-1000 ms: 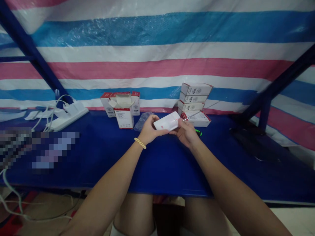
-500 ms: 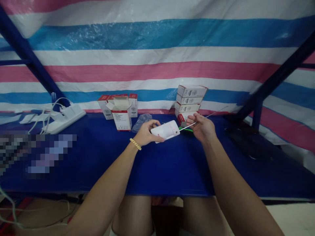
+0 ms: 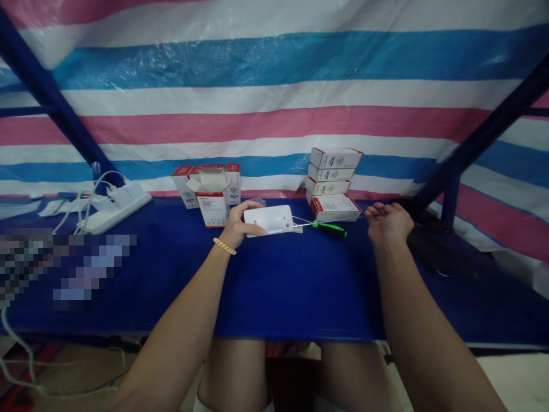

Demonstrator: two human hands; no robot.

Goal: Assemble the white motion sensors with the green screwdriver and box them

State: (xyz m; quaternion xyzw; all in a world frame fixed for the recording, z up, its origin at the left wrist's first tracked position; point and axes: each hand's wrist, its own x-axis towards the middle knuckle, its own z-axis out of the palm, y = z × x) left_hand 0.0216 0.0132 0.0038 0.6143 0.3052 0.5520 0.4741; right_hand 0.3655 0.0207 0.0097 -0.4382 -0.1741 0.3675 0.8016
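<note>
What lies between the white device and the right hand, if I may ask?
The head view shows a thin rod from the device, a green screwdriver and a small pale item.

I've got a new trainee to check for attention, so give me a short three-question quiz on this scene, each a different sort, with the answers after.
1. Multiple choice: how many boxes are in the stack of boxes on the right?
A. Two
B. Four
C. Seven
2. True or false: every box in view is closed.
3. Fill in the blank: the white device is held in the person's ______ hand.

Key: 1. B; 2. false; 3. left
</note>
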